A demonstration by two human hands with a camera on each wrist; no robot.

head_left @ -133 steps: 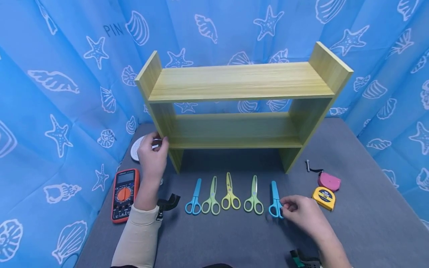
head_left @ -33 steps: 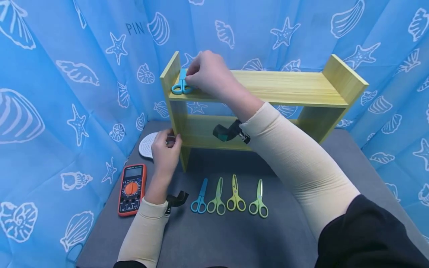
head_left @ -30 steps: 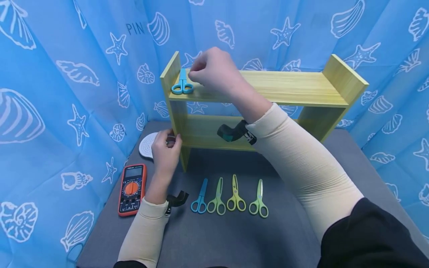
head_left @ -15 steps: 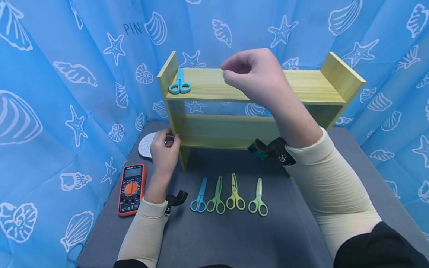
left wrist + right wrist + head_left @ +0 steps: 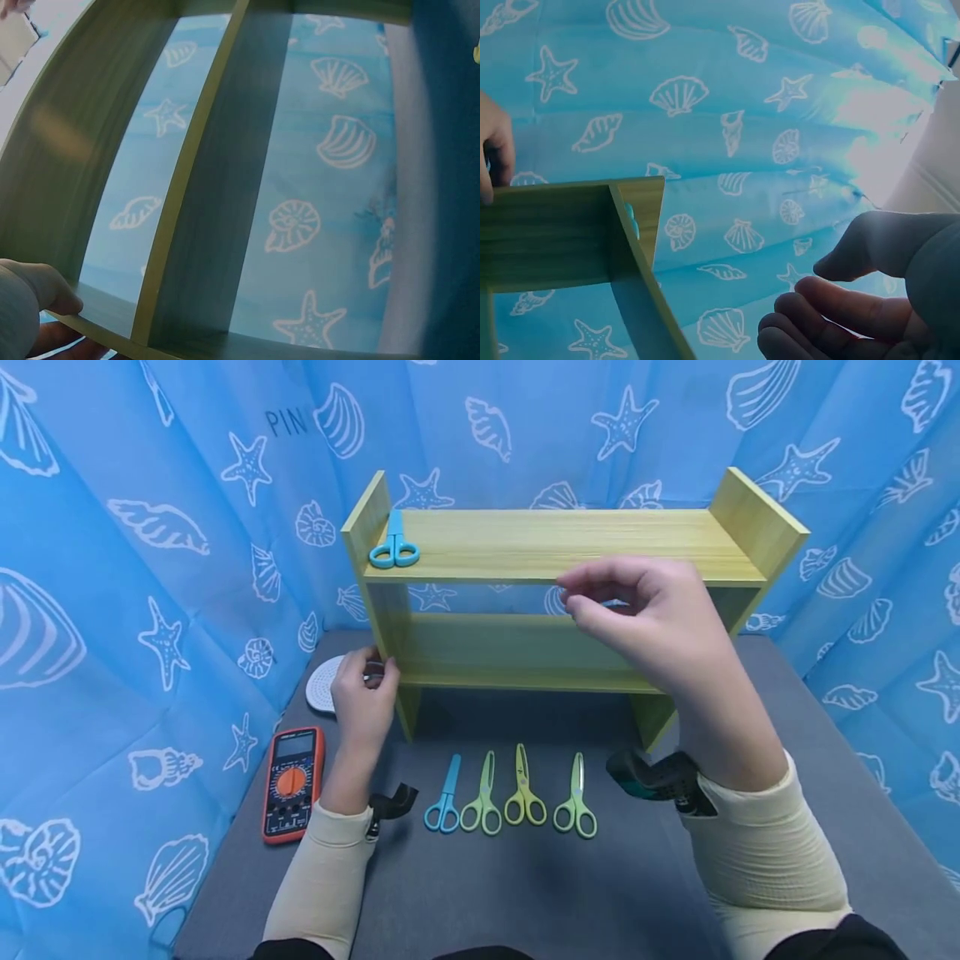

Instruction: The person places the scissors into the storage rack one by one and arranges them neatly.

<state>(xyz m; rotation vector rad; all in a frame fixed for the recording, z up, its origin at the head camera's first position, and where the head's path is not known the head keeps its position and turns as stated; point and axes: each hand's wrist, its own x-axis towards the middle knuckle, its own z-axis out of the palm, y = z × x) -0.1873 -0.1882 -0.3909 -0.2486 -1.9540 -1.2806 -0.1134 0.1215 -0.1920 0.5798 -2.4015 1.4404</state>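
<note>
Head view: one hand steadies the shelf, the other hangs empty before it

Head camera shows a wooden shelf (image 5: 555, 539) standing on a grey counter (image 5: 525, 893). The left hand (image 5: 363, 697) holds the shelf's left upright near the bottom, fingers curled around its front edge; that grip is closed on the wood. In the left wrist view the fingers (image 5: 41, 289) rest on the board edge as well.

The right hand (image 5: 660, 618) hangs in the air in front of the shelf, right of its middle and about level with the gap between the two boards. Its grip holds nothing; the fingers are loosely bent, thumb and forefinger near each other. The right wrist view shows the same relaxed, empty fingers (image 5: 840, 315).

A blue pair of scissors (image 5: 393, 543) lies on the shelf's top board, at its far left end, just beside the left side wall, handles toward the person.

On the counter in front of the shelf lie four more pairs in a row: a blue pair (image 5: 444, 797) at the left, then three green pairs (image 5: 525, 789). Left of the shelf lie an orange meter (image 5: 292, 785) and a white round disc (image 5: 322, 685).
</note>
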